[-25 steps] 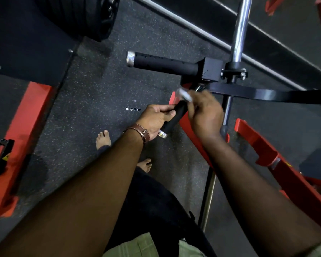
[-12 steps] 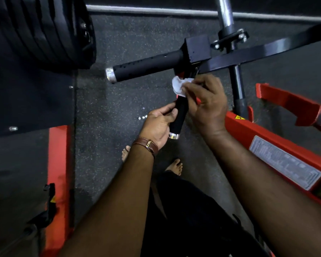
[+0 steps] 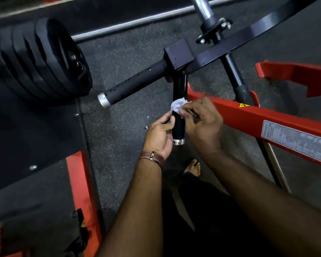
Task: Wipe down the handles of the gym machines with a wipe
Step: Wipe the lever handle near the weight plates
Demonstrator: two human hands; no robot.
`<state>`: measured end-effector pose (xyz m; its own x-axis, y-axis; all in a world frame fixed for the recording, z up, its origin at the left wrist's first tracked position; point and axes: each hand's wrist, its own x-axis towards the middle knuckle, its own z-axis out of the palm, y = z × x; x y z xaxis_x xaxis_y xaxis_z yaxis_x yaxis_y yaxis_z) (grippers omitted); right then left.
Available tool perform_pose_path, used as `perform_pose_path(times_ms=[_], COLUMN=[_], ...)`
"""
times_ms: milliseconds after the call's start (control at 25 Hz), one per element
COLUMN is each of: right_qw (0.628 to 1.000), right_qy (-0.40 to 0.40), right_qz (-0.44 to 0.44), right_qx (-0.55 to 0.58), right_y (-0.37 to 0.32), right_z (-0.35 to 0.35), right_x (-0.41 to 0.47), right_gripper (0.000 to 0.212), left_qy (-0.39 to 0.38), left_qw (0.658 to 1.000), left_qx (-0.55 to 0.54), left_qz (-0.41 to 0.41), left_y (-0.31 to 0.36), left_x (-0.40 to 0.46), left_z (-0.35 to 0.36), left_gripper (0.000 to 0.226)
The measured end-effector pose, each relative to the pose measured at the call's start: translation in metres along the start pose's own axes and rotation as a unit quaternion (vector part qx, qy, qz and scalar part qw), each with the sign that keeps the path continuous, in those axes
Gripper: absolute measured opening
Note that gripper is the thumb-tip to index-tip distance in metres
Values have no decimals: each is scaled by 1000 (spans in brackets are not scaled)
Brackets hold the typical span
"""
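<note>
The step in hand appears to be wiping the lower grip (image 3: 178,127), the short black handle that hangs down from the black block (image 3: 179,53) and ends in a silver cap at 6 o'clock. The right hand (image 3: 202,125) sits at 3 o'clock of this grip, its fingers curled and pinching a crumpled white wipe (image 3: 178,106) against the top of the foam, just where bare black tube begins. The left hand (image 3: 160,135) is at 9 o'clock of the grip, thumb and fingertips closed lightly on its side, seemingly steadying it.

A 2nd handle, the long grip (image 3: 133,84), juts out toward 8 o'clock from the same block, well apart from both hands and touched by neither. Black weight plates (image 3: 39,58) sit at 10 o'clock, and the red frame (image 3: 248,115) runs off to 3 o'clock.

The next move likely calls for wrapping the wipe around the lower grip and drawing it down to the silver cap, with the left hand shifting clear. The long grip probably follows.
</note>
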<state>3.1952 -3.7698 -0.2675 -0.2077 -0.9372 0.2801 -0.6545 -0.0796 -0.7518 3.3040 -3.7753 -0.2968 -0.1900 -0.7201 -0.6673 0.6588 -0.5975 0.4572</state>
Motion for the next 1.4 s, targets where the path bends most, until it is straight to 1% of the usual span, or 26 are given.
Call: perform_pose_path(times_ms=[80,200,320,360,400,520,600,720,760,840,880,960,1000,1040,1120,1160,1200,1280,1320,1400], right_qw=[999,997,997,997,997,987,982,977,969,946,941,941,949,965,987,994,999,997,993,986], right_qy=[25,53,21,21,27,72,62,2,3,51,70,70,51,22,-3,-6,-17,-47,-67,-105], right_qz=[32,34,73,68,71,124,146,186,211,258,259,255,252,229,153,107,50,-51,-72,-64], right_qx=[21,33,20,20,26,67,102,105,128,190,206,213,183,124,50,31,12,-46,-68,-109], right_y=[-2,-4,-3,-3,-2,4,6,3,3,7,6,3,2,-3,-12,-10,-9,-11,-11,-3], right_z=[3,8,2,0,1,11,13,7,7,15,17,19,16,10,0,0,2,10,11,3], right_x=[14,41,-4,-15,-10,47,49,-5,-5,26,44,44,28,6,-8,5,24,47,45,18], right_gripper=[14,13,12,12,12,8,5,10,12,16,18,16,14,11,10,10,10,12,13,13], left_qy=[-3,-8,-29,-33,-34,-9,-16,-40,-40,-30,-23,-16,-19,-19,-12,1,16,48,53,69], left_qw=[1000,1000,999,999,999,999,999,999,999,999,999,999,999,999,1000,1000,999,998,998,996], left_qx=[7,18,15,16,18,20,21,22,24,27,27,33,32,24,4,-7,-26,-37,-36,-34], left_qz=[1,-8,-21,-21,-20,-23,-28,-24,-21,-14,-12,-10,-11,-14,-22,-23,-21,-21,-27,-40], left_y=[2,3,5,5,5,3,2,5,5,2,0,1,3,5,9,9,10,11,12,13], left_x=[0,1,0,0,0,4,5,2,2,5,7,7,5,2,-2,-3,-2,0,-2,-4], left_z=[2,2,0,0,0,-3,-4,-4,-6,-8,-9,-10,-7,-6,1,2,4,4,3,5], left_gripper=[39,40,41,42,42,41,38,36,37,37,35,32,32,32,27,21,20,38,39,37])
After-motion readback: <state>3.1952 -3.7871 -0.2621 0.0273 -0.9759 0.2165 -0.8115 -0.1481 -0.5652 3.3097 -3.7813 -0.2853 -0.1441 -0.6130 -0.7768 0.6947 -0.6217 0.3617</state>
